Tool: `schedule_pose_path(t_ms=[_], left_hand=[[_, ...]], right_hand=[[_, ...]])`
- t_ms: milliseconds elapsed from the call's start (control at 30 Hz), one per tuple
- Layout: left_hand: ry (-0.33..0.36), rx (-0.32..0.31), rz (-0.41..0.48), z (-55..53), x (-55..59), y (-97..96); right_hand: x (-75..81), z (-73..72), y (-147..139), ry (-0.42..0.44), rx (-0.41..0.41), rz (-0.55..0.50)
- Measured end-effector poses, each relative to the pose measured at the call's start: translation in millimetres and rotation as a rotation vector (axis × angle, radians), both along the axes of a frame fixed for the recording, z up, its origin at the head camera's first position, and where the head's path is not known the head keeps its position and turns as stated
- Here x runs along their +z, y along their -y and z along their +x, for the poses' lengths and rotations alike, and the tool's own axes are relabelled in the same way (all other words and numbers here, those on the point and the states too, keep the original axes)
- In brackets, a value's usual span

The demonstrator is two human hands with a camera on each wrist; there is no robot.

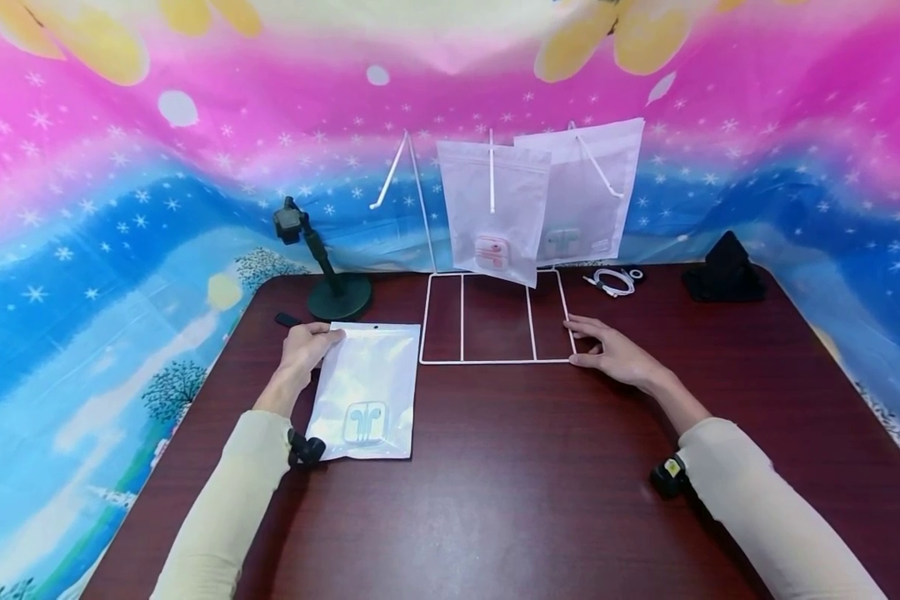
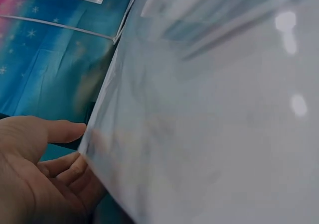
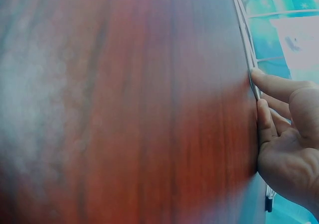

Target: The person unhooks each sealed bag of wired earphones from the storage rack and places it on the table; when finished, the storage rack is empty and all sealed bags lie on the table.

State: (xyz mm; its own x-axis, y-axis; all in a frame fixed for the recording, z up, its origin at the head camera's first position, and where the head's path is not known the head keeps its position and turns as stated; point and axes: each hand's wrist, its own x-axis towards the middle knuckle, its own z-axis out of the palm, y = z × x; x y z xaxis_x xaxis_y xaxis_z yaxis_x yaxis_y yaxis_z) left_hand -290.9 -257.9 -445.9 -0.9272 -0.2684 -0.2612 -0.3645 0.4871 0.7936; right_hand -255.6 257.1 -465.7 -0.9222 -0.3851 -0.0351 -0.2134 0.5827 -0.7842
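My left hand (image 1: pixel 305 354) pinches the upper left edge of a white zip bag (image 1: pixel 375 375). An earphone case shape shows in the lower part of this bag, and a small hole is at its top. In the left wrist view, the bag (image 2: pixel 214 124) fills most of the frame. My right hand (image 1: pixel 615 354) holds the right front corner of a white wire rack (image 1: pixel 495 362), thumb and fingers at the wire. From the rack's middle prong hangs a bag with a red earphone print (image 1: pixel 465 192); another bag (image 1: pixel 607 183) hangs at the right prong.
Left of the rack stands a black stand (image 1: pixel 339 296) with a round base, a small black object (image 1: pixel 287 319) near it. Behind my right hand lie a coiled white cable (image 1: pixel 613 283) and a black holder (image 1: pixel 726 271). Everything stands on a dark red wood table (image 1: pixel 495 483) before a printed cloth.
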Motion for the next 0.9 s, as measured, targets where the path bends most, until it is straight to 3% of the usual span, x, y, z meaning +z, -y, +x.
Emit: schedule_pose_path(t_ms=[167,367,667,900], left_hand=[[-0.049,-0.031,-0.077,1.0,8.9,3.5],[-0.087,-0.059,-0.087,4.3,15.8,14.0],[-0.182,-0.111,-0.007,1.0,35.8,16.8],[-0.247,-0.193,0.099,-4.6,54.3,6.6]], right_hand=[[3.3,1.0,1,0.005,0.003,-0.012],[4.2,0.3,1,0.012,0.005,-0.010],[4.5,0.7,-1,-0.004,0.009,-0.015],[1.6,1.5,0,-0.014,0.018,-0.007]])
